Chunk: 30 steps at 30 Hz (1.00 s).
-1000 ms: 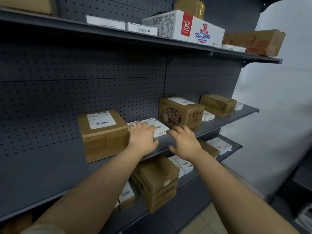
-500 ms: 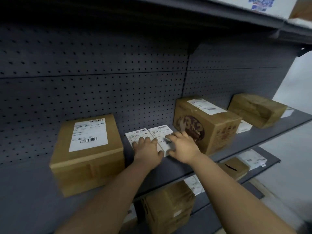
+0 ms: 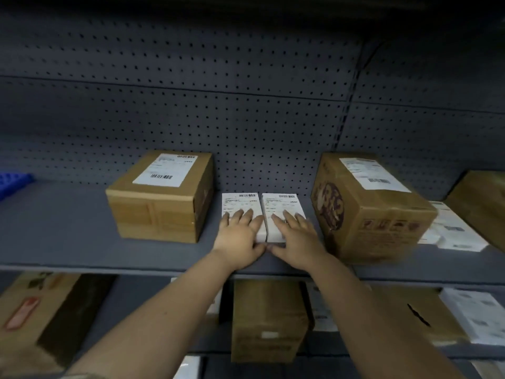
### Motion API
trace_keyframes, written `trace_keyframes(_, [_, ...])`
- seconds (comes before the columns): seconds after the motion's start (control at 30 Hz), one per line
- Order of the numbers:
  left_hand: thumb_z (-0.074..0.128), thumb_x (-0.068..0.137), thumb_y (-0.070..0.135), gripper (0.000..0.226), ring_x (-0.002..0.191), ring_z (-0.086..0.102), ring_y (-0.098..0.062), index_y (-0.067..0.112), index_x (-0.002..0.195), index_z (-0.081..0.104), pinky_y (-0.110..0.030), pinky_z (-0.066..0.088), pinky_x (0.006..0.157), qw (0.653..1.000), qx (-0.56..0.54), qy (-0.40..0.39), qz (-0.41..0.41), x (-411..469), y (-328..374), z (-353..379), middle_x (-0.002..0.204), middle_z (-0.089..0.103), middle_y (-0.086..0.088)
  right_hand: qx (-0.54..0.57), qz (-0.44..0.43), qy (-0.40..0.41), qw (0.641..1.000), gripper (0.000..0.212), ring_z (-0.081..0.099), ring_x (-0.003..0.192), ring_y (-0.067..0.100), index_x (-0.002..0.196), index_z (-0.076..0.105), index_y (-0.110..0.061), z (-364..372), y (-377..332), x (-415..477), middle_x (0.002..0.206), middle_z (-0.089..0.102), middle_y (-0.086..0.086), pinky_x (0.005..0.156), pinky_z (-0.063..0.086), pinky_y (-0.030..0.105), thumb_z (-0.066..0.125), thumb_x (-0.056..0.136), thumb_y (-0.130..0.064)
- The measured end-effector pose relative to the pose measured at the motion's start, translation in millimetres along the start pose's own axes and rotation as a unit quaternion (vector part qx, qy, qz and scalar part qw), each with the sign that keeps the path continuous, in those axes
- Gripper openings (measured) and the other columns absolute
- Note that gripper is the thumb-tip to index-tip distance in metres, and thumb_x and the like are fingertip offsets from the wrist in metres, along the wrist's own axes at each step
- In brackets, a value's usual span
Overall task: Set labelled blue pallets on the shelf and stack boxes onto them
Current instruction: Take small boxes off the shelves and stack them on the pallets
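Two flat white labelled boxes lie side by side on the grey shelf (image 3: 68, 228): the left white box (image 3: 240, 205) and the right white box (image 3: 281, 205). My left hand (image 3: 239, 239) lies flat on the left one, thumb hooked under its front edge. My right hand (image 3: 296, 239) lies the same way on the right one. A brown box with a white label (image 3: 161, 198) stands to the left. A larger printed brown box (image 3: 366, 206) stands to the right, tilted. A corner of a blue pallet (image 3: 13, 183) shows at the far left of the shelf.
A perforated grey back panel (image 3: 246, 119) closes the shelf behind. Flat white packets (image 3: 451, 231) and another brown box (image 3: 483, 203) lie at the far right. The lower shelf holds several brown boxes (image 3: 267, 318) and white packets (image 3: 475, 315).
The view has moved closer and swung to face the shelf. Both hands have slid forward onto the two white boxes and now grip their front edges. The blue pallet came into view.
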<state>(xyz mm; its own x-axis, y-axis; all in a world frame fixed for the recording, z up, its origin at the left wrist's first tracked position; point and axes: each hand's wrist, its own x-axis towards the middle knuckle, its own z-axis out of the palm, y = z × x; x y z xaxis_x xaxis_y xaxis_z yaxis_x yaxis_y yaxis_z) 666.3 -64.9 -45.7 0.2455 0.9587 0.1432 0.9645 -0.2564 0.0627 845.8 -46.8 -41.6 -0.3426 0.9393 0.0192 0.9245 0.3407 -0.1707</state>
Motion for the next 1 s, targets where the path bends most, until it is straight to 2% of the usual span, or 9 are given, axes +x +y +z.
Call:
trace_keyframes(0.13, [0.044,0.089,0.063,0.074,0.148,0.014,-0.025,0.029,0.152,0.024,-0.050,0.010,0.118,0.999,-0.003,0.021,-0.028,-31.1,14.7,-1.8,0.161,0.020,-0.002,0.007,-0.043,0.005,0.999,0.083,-0.004,0.147,0.026,0.152,0.006,-0.040,3.9,4.9,-28.5,0.162,0.000,0.000,0.118,-0.005,0.045,0.042,0.084,-0.072])
trace_keyframes(0.23, [0.048,0.085,0.067,0.074,0.149,0.012,-0.020,0.036,0.150,0.029,-0.053,0.009,0.117,0.997,-0.023,0.034,-0.058,-56.2,22.2,-5.4,0.160,0.022,0.006,0.000,-0.077,0.022,0.997,0.091,-0.001,0.147,0.027,0.150,0.006,-0.046,8.0,6.7,-52.5,0.162,0.003,0.002,0.118,-0.003,0.048,0.028,0.071,-0.086])
trace_keyframes(0.3, [0.050,0.081,0.072,0.077,0.148,0.012,-0.020,0.042,0.149,0.028,-0.055,0.012,0.114,0.996,-0.031,0.040,-0.076,-73.7,24.1,-6.8,0.160,0.021,0.012,-0.011,-0.098,0.047,0.994,0.095,0.003,0.146,0.029,0.150,0.009,-0.045,10.8,7.2,-67.0,0.161,0.008,0.003,0.118,0.000,0.049,0.033,0.068,-0.087])
trace_keyframes(0.4, [0.058,0.078,0.071,0.084,0.148,0.012,-0.022,0.045,0.149,0.024,-0.051,0.020,0.112,0.996,-0.017,0.021,-0.091,-94.2,30.1,-9.1,0.160,0.018,0.014,-0.028,-0.123,0.109,0.986,0.084,0.018,0.143,0.035,0.149,0.024,-0.040,19.1,6.8,-81.8,0.157,0.024,0.008,0.116,0.008,0.052,0.065,0.078,-0.059])
trace_keyframes(0.47, [0.061,0.085,0.055,0.077,0.147,0.013,-0.023,0.045,0.150,0.021,-0.050,0.024,0.110,0.995,0.010,0.017,-0.096,-102.6,37.4,-9.9,0.161,0.017,0.013,-0.024,-0.122,0.167,0.978,0.077,0.036,0.133,0.038,0.142,0.044,-0.033,26.9,4.6,-87.2,0.147,0.043,0.011,0.110,0.023,0.055,0.079,0.073,-0.034])
trace_keyframes(0.53, [0.056,0.090,0.040,0.069,0.146,0.016,-0.025,0.044,0.150,0.021,-0.048,0.028,0.106,0.995,0.034,0.025,-0.096,-108.2,44.0,-11.2,0.160,0.019,0.012,-0.013,-0.110,0.201,0.973,0.073,0.048,0.123,0.038,0.134,0.055,-0.029,30.8,1.1,-90.7,0.136,0.054,0.011,0.103,0.034,0.057,0.083,0.067,-0.022])
trace_keyframes(0.63, [0.052,0.094,0.036,0.066,0.146,0.018,-0.026,0.043,0.151,0.020,-0.048,0.030,0.105,0.993,0.055,0.034,-0.099,-112.2,51.6,-17.4,0.161,0.019,0.009,-0.005,-0.111,0.243,0.964,0.071,0.053,0.117,0.037,0.131,0.058,-0.026,24.9,-2.7,-93.7,0.130,0.059,0.010,0.100,0.039,0.057,0.084,0.065,-0.019])
trace_keyframes(0.73, [0.050,0.095,0.037,0.064,0.146,0.016,-0.027,0.042,0.151,0.019,-0.049,0.028,0.106,0.990,0.070,0.068,-0.101,-109.0,55.4,-37.1,0.161,0.018,0.006,0.014,-0.118,0.283,0.952,0.071,0.051,0.121,0.035,0.134,0.055,-0.023,4.2,-6.3,-90.0,0.132,0.057,0.010,0.104,0.034,0.058,0.081,0.069,-0.016])
trace_keyframes(1.0, [0.057,0.093,0.044,0.067,0.143,0.022,-0.028,0.041,0.150,0.022,-0.049,0.031,0.102,0.965,0.138,0.175,-0.139,-100.8,6.2,-155.7,0.160,0.022,0.007,0.007,-0.198,0.345,0.917,0.064,0.045,0.125,0.033,0.136,0.053,-0.025,-111.3,-74.3,-39.7,0.137,0.053,0.010,0.110,0.023,0.058,0.074,0.076,-0.016])
